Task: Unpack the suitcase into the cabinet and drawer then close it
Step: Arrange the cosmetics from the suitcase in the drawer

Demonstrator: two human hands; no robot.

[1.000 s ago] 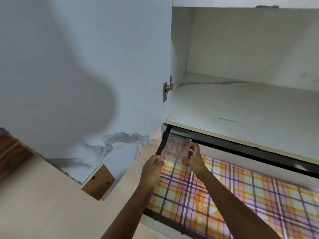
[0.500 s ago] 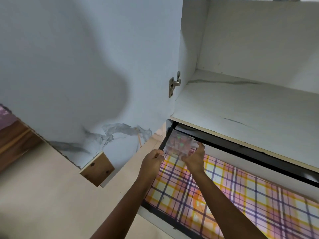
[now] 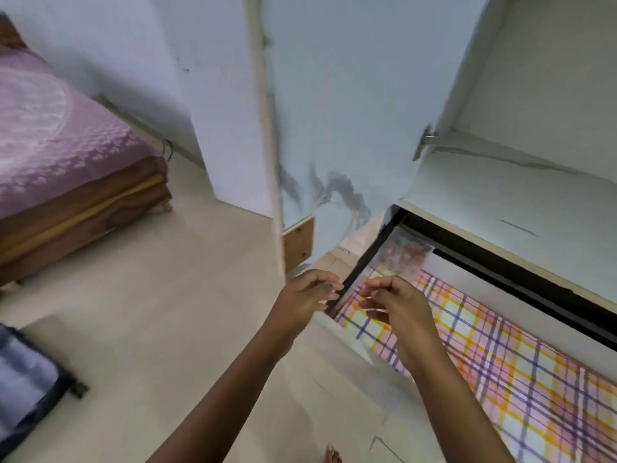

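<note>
Trouble from here, as we judge it, centres on the drawer (image 3: pixel 362 265), which stands pulled out beneath the cabinet shelf (image 3: pixel 500 202). A clear box (image 3: pixel 402 253) of small coloured pieces lies in the drawer's far left corner, on the plaid liner (image 3: pixel 500 379) and partly under the shelf's front edge. We see the left hand (image 3: pixel 305 297) just outside the drawer's left wall and the right hand (image 3: pixel 397 304) just above its near left corner. Both are empty, with fingers loosely curled; blur hides finer detail.

The suitcase (image 3: pixel 23 372) lies on the floor well to the left of the drawer, so we think more of the unpacking remains. A hard shove on the drawer could send the light box skating across the smooth liner, or pop its lid and scatter the pieces. We cannot tell whether the lid is latched. Fingers near the drawer's rim could be pinched if it is shut carelessly. The open cabinet door (image 3: pixel 334 111) hangs just left of the drawer, where an arm swinging back towards the suitcase could knock it.
</note>
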